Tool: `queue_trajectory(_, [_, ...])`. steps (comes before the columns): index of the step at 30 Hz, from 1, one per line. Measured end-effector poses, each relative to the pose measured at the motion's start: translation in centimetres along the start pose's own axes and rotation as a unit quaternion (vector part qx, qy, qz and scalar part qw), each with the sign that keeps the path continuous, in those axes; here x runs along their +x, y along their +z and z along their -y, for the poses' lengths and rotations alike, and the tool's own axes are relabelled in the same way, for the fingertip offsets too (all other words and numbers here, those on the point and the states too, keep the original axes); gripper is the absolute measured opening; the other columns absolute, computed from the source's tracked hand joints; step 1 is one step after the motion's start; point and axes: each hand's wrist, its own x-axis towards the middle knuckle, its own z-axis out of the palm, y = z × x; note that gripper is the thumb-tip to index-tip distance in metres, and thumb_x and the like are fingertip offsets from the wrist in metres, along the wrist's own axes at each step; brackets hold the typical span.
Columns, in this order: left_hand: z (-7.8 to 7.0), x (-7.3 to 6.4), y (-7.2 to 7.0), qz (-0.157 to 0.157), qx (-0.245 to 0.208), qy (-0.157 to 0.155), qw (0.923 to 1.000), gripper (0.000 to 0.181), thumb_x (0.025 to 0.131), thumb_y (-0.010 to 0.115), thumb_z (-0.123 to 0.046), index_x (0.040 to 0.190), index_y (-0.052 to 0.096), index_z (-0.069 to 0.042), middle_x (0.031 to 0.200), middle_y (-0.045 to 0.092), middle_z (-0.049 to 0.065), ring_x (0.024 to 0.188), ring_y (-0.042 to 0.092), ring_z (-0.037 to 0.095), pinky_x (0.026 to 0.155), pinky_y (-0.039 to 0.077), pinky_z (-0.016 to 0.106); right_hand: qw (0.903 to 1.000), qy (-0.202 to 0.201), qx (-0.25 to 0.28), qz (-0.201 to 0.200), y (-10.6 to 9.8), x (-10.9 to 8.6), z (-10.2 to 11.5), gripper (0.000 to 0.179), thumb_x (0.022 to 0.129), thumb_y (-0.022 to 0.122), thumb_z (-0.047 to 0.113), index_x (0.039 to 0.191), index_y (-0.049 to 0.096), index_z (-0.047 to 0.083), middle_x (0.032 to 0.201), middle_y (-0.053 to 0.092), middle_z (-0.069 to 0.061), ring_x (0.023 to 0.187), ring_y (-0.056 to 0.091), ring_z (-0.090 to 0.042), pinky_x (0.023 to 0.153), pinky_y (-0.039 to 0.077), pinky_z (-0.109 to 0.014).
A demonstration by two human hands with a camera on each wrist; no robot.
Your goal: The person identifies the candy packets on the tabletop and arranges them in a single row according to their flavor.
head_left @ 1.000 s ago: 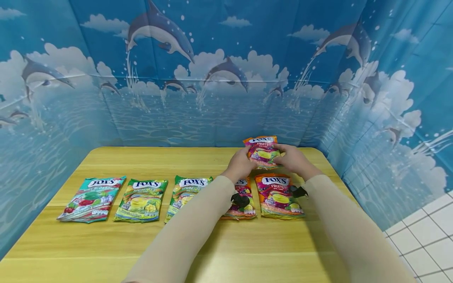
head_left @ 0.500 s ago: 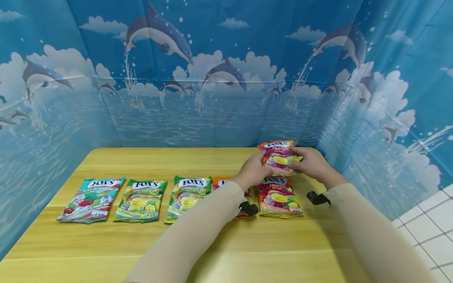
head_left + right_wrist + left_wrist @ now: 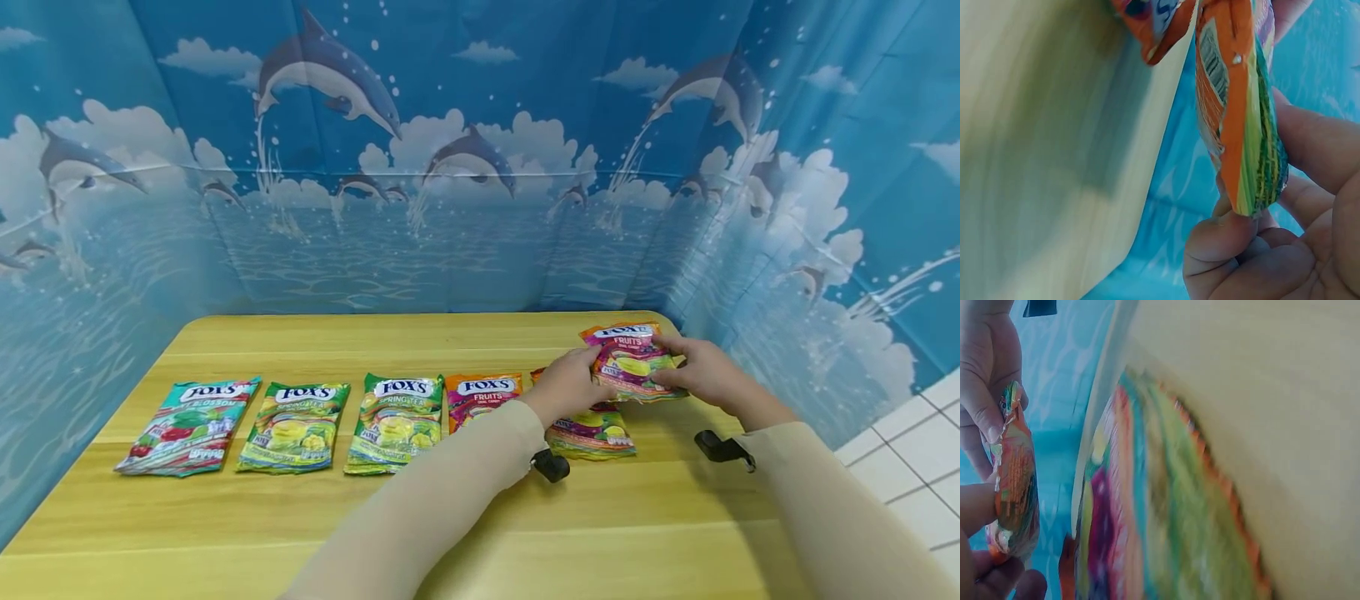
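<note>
Both hands hold an orange and purple Fox's Fruits candy bag (image 3: 632,360) up over the back right of the table. My left hand (image 3: 568,385) grips its left edge, and my right hand (image 3: 701,373) pinches its right edge between thumb and fingers. In the right wrist view the held bag (image 3: 1235,112) is seen edge-on, clear of the tabletop. Below and left of it lies a second Fruits candy bag (image 3: 592,437), partly hidden by the left hand and the held bag. A third Fruits bag (image 3: 483,392) lies left of that, its lower part behind the left sleeve.
Two green Spring Tea candy bags, one (image 3: 396,425) nearer the middle and one (image 3: 292,429) further left, lie in the row. A teal candy bag (image 3: 189,429) ends it at the left. A dolphin-print curtain (image 3: 450,242) stands behind the wooden table (image 3: 337,533).
Both hands have carried the held bag to the right and slightly nearer, from above the two Fruits bags to beyond the rightmost one. The third Fruits bag shows more now.
</note>
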Motion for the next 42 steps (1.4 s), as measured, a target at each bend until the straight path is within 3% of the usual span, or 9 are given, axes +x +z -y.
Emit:
queue_trajectory(6, [-0.9, -0.1, 1.9, 0.015, 0.108, 0.028, 0.9937, 0.083, 0.097, 0.070, -0.058, 0.166, 0.035, -0.029, 0.166, 0.044, -0.009, 0.153, 0.043, 0.018, 0.124, 0.039, 0.040, 0.9999, 0.003, -0.007, 0.007, -0.3, -1.5, -1.7, 0.081, 0.103, 0.070, 0.033, 0.163, 0.030, -0.003, 0.154, 0.040, -0.040, 0.126, 0.056, -0.054, 0.085, 0.058, -0.051])
queue_trajectory(12, [-1.7, -0.2, 3.7, 0.037, 0.167, 0.040, 0.9844, 0.083, 0.095, 0.067, -0.065, 0.165, 0.035, -0.034, 0.163, 0.045, -0.018, 0.152, 0.043, 0.015, 0.118, 0.039, 0.044, 0.9997, 0.013, -0.011, 0.018, -0.6, -2.5, -3.2, 0.085, 0.099, 0.074, 0.029, 0.162, 0.029, -0.007, 0.150, 0.045, -0.042, 0.123, 0.056, -0.052, 0.083, 0.056, -0.044])
queue_trajectory(18, [-2.2, -0.5, 4.8, 0.057, 0.179, 0.034, 0.9815, 0.079, 0.094, 0.067, -0.067, 0.162, 0.038, -0.040, 0.158, 0.049, -0.024, 0.146, 0.045, 0.016, 0.109, 0.033, 0.042, 0.9978, 0.045, -0.035, 0.036, -0.5, -2.8, -4.8, 0.088, 0.096, 0.077, 0.034, 0.161, 0.033, -0.006, 0.137, 0.056, -0.038, 0.113, 0.062, -0.039, 0.084, 0.054, -0.040])
queue_trajectory(23, [-2.5, -0.9, 5.0, 0.068, 0.188, 0.022, 0.9795, 0.075, 0.095, 0.065, -0.067, 0.161, 0.037, -0.046, 0.158, 0.048, -0.026, 0.152, 0.037, 0.016, 0.119, 0.027, 0.044, 0.9975, 0.049, -0.031, 0.041, -0.1, -3.0, -5.7, 0.087, 0.093, 0.080, 0.031, 0.159, 0.037, -0.006, 0.126, 0.063, -0.030, 0.104, 0.063, -0.033, 0.080, 0.052, -0.036])
queue_trajectory(28, [-2.6, -1.2, 5.2, 0.072, 0.182, 0.021, 0.9804, 0.075, 0.094, 0.067, -0.066, 0.161, 0.038, -0.046, 0.156, 0.051, -0.025, 0.149, 0.037, 0.017, 0.123, 0.024, 0.046, 0.9966, 0.046, -0.039, 0.055, 0.3, -3.1, -6.2, 0.088, 0.091, 0.083, 0.027, 0.159, 0.038, -0.006, 0.122, 0.066, -0.028, 0.099, 0.063, -0.029, 0.080, 0.053, -0.036])
queue_trajectory(32, [-2.5, -1.3, 5.3, 0.071, 0.196, 0.027, 0.9777, 0.076, 0.093, 0.067, -0.067, 0.160, 0.038, -0.046, 0.156, 0.051, -0.024, 0.146, 0.038, 0.016, 0.123, 0.024, 0.046, 0.9953, 0.042, -0.050, 0.071, 0.5, -2.9, -6.4, 0.089, 0.090, 0.083, 0.026, 0.158, 0.037, -0.007, 0.120, 0.067, -0.029, 0.100, 0.064, -0.030, 0.082, 0.053, -0.038])
queue_trajectory(38, [-2.5, -1.3, 5.5, 0.077, 0.238, 0.035, 0.9676, 0.078, 0.093, 0.063, -0.072, 0.161, 0.033, -0.050, 0.163, 0.043, -0.022, 0.149, 0.037, 0.016, 0.122, 0.026, 0.045, 0.9930, 0.041, -0.060, 0.093, 0.6, -2.8, -6.8, 0.086, 0.093, 0.081, 0.028, 0.158, 0.037, -0.007, 0.122, 0.067, -0.029, 0.103, 0.063, -0.031, 0.086, 0.054, -0.043])
queue_trajectory(42, [-2.5, -1.2, 5.6, 0.084, 0.257, 0.033, 0.9622, 0.077, 0.093, 0.060, -0.074, 0.160, 0.029, -0.054, 0.165, 0.038, -0.023, 0.153, 0.033, 0.017, 0.125, 0.024, 0.046, 0.9908, 0.035, -0.070, 0.110, 0.6, -2.6, -6.8, 0.087, 0.094, 0.081, 0.028, 0.158, 0.036, -0.008, 0.133, 0.061, -0.038, 0.117, 0.062, -0.047, 0.096, 0.054, -0.058])
